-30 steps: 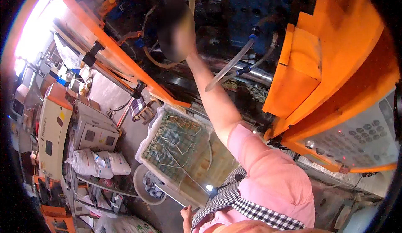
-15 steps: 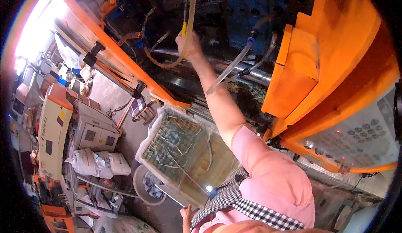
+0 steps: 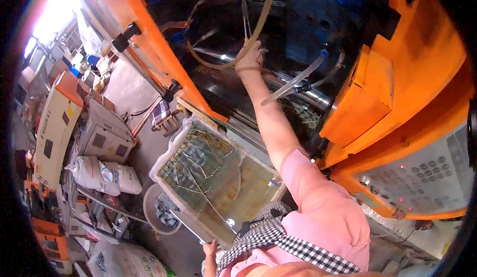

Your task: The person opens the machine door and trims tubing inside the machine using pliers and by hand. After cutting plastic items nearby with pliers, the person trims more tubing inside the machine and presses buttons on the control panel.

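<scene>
My right hand point(image 3: 252, 56) reaches deep into the dark machine opening, fingers closed around the yellow grip of a long thin metal tool point(image 3: 245, 16). Its two slim prongs point up, slightly apart; whether it is pliers or tweezers is unclear. A yellowish hose point(image 3: 263, 21) loops down past this hand and wrist. Below the forearm hangs a clear hose point(image 3: 293, 82). At the bottom, my left hand point(image 3: 210, 251) is closed at the end of a narrow pale strip point(image 3: 187, 226); part of the hand is hidden by my apron.
A tub point(image 3: 214, 216) of murky water with netting and thin sticks stands below the machine. Beside it is a round bucket point(image 3: 150, 207) of grey pieces. The orange door point(image 3: 189, 90) and orange housing point(image 3: 360, 85) flank the opening. A control panel point(image 3: 422, 177) is at right.
The camera view has shifted, so the machine and tub appear displaced. My right hand remains inside the opening, its tool now showing two separate prongs. My left hand stays beside the strip.
</scene>
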`<action>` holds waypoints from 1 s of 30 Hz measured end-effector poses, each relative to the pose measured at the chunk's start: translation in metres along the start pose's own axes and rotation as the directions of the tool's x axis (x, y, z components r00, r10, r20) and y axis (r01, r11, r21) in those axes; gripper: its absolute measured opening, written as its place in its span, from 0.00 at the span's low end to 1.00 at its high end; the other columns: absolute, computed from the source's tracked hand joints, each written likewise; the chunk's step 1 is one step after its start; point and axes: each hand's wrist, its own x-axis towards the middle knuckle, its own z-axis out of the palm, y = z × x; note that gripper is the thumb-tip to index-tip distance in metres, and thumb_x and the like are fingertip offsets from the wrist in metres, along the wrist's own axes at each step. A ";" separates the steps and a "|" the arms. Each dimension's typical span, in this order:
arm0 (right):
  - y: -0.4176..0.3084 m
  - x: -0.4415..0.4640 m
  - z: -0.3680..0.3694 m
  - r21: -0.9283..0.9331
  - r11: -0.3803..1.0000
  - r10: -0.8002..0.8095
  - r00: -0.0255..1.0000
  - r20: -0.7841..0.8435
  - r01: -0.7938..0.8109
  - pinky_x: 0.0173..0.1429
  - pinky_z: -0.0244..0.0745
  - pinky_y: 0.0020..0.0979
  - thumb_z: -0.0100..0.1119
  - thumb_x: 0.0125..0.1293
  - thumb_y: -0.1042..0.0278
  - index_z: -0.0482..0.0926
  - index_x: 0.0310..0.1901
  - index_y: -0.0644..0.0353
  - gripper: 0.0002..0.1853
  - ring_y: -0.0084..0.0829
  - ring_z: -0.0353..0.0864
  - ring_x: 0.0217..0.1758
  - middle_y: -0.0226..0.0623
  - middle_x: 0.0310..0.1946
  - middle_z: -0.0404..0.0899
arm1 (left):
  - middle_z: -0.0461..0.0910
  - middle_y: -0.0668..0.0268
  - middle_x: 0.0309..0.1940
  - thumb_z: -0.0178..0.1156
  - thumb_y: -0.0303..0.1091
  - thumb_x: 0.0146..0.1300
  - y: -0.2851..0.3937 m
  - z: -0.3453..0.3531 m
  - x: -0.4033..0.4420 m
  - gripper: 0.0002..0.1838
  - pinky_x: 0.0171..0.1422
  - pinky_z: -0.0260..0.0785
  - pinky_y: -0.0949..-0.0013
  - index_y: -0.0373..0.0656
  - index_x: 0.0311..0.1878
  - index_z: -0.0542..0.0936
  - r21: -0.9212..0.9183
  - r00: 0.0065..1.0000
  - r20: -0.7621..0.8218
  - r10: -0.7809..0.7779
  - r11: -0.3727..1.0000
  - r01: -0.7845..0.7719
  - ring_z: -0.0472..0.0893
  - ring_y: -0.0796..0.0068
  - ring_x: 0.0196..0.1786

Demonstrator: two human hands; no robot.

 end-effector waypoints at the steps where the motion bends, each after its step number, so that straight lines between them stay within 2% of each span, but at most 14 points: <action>1: 0.000 -0.007 0.002 -0.077 0.996 -0.051 0.999 0.007 0.051 0.50 0.70 0.39 0.62 0.49 0.68 0.63 0.48 0.67 0.26 0.48 0.65 0.50 0.47 0.45 0.61 | 0.77 0.51 0.29 0.61 0.31 0.52 -0.007 0.002 0.006 0.19 0.25 0.79 0.62 0.20 0.37 0.72 -0.021 0.999 0.024 -0.043 0.999 0.043 0.80 0.62 0.28; 2: 0.000 -0.015 0.002 -0.152 0.983 -0.099 0.995 0.017 0.101 0.52 0.70 0.39 0.62 0.50 0.68 0.63 0.47 0.69 0.25 0.48 0.64 0.51 0.47 0.45 0.61 | 0.77 0.51 0.29 0.61 0.33 0.51 -0.006 0.002 0.003 0.21 0.26 0.79 0.62 0.19 0.36 0.72 0.016 0.999 0.018 -0.045 0.999 0.045 0.80 0.62 0.28; 4: -0.003 -0.023 -0.002 -0.096 0.987 -0.126 0.992 0.009 0.126 0.51 0.69 0.39 0.57 0.55 0.67 0.64 0.44 0.71 0.20 0.47 0.64 0.50 0.47 0.44 0.60 | 0.78 0.50 0.28 0.62 0.35 0.50 -0.007 0.002 0.000 0.22 0.26 0.79 0.62 0.19 0.36 0.73 0.013 1.000 -0.022 0.000 1.000 0.000 0.80 0.62 0.26; 6: -0.003 -0.020 0.005 -0.200 0.968 -0.176 0.978 -0.108 0.153 0.48 0.70 0.42 0.49 0.59 0.68 0.64 0.47 0.65 0.16 0.50 0.68 0.48 0.52 0.42 0.66 | 0.78 0.51 0.29 0.64 0.38 0.49 -0.011 0.000 0.004 0.24 0.26 0.78 0.65 0.20 0.37 0.74 0.102 1.000 -0.024 0.002 0.995 0.001 0.80 0.65 0.25; 12: 0.002 -0.008 0.000 -0.203 0.973 -0.144 0.978 -0.148 0.113 0.46 0.70 0.44 0.49 0.59 0.67 0.65 0.47 0.64 0.16 0.51 0.69 0.47 0.51 0.42 0.66 | 0.79 0.53 0.28 0.63 0.38 0.48 -0.063 0.014 0.040 0.24 0.29 0.77 0.65 0.23 0.39 0.76 -0.001 0.988 0.006 -0.152 0.988 0.152 0.81 0.64 0.28; 14: 0.006 -0.016 -0.002 -0.200 0.971 -0.143 0.989 -0.041 0.132 0.48 0.69 0.40 0.55 0.55 0.68 0.64 0.44 0.70 0.18 0.47 0.67 0.46 0.48 0.42 0.61 | 0.79 0.52 0.28 0.62 0.37 0.49 -0.085 0.020 0.052 0.22 0.27 0.77 0.67 0.22 0.38 0.76 0.007 0.998 0.017 -0.053 0.999 0.053 0.81 0.64 0.29; 17: 0.000 -0.048 -0.024 -0.178 0.977 -0.111 0.993 0.048 0.118 0.48 0.70 0.40 0.56 0.54 0.70 0.63 0.45 0.70 0.20 0.49 0.67 0.47 0.52 0.44 0.61 | 0.79 0.51 0.26 0.62 0.38 0.49 -0.067 0.021 0.035 0.22 0.26 0.77 0.67 0.22 0.35 0.77 -0.043 0.999 0.024 -0.045 0.998 0.045 0.81 0.66 0.27; 20: 0.003 -0.045 -0.023 -0.157 0.964 -0.219 0.976 -0.004 0.215 0.47 0.70 0.41 0.55 0.54 0.72 0.61 0.48 0.71 0.22 0.50 0.67 0.48 0.55 0.45 0.60 | 0.79 0.50 0.25 0.62 0.41 0.48 -0.078 0.023 0.041 0.23 0.28 0.76 0.65 0.24 0.34 0.77 -0.138 0.994 0.046 -0.100 0.985 0.105 0.81 0.66 0.27; 22: 0.003 -0.038 -0.025 -0.153 0.958 -0.249 0.968 -0.018 0.244 0.45 0.71 0.42 0.56 0.54 0.72 0.59 0.49 0.72 0.24 0.50 0.67 0.48 0.56 0.46 0.60 | 0.79 0.50 0.25 0.62 0.40 0.49 -0.087 0.026 0.049 0.22 0.28 0.76 0.65 0.24 0.34 0.78 -0.030 0.998 0.011 -0.068 0.997 0.068 0.81 0.66 0.26; 23: 0.004 -0.032 -0.023 -0.167 0.967 -0.201 0.979 -0.034 0.193 0.46 0.70 0.43 0.54 0.54 0.72 0.62 0.46 0.73 0.21 0.51 0.67 0.47 0.54 0.45 0.61 | 0.79 0.51 0.24 0.62 0.40 0.49 -0.108 0.033 0.064 0.22 0.27 0.76 0.65 0.25 0.34 0.78 -0.029 0.998 -0.003 -0.055 0.998 0.055 0.81 0.65 0.26; 24: 0.004 -0.029 -0.024 -0.180 0.974 -0.153 0.987 -0.053 0.142 0.48 0.69 0.44 0.53 0.54 0.72 0.65 0.44 0.73 0.18 0.51 0.67 0.46 0.53 0.43 0.61 | 0.79 0.51 0.24 0.62 0.40 0.49 -0.109 0.037 0.067 0.22 0.27 0.76 0.65 0.25 0.34 0.78 -0.032 0.999 0.002 -0.054 0.998 0.054 0.81 0.65 0.26; 25: 0.006 -0.028 -0.027 -0.343 0.931 -0.122 0.992 0.024 0.123 0.46 0.70 0.42 0.54 0.52 0.73 0.63 0.44 0.72 0.18 0.49 0.68 0.46 0.54 0.43 0.61 | 0.79 0.51 0.24 0.63 0.41 0.48 -0.111 0.039 0.069 0.23 0.28 0.76 0.65 0.25 0.34 0.78 -0.018 0.999 0.013 -0.037 0.999 0.037 0.81 0.65 0.27; 27: 0.020 -0.039 -0.024 -0.348 0.928 -0.142 0.990 0.005 0.135 0.46 0.70 0.42 0.54 0.52 0.73 0.62 0.45 0.71 0.20 0.48 0.68 0.46 0.53 0.43 0.61 | 0.79 0.50 0.25 0.63 0.42 0.48 -0.112 0.039 0.064 0.23 0.29 0.76 0.65 0.25 0.35 0.78 0.001 0.999 0.030 -0.019 1.000 0.019 0.81 0.65 0.27; 30: 0.028 -0.052 -0.029 -0.337 0.929 -0.166 0.986 0.001 0.156 0.47 0.71 0.41 0.54 0.51 0.75 0.59 0.48 0.70 0.23 0.49 0.68 0.46 0.53 0.43 0.61 | 0.79 0.49 0.27 0.63 0.42 0.48 -0.058 0.030 0.023 0.24 0.29 0.76 0.66 0.25 0.36 0.77 -0.081 0.996 0.040 -0.085 0.993 0.088 0.81 0.64 0.28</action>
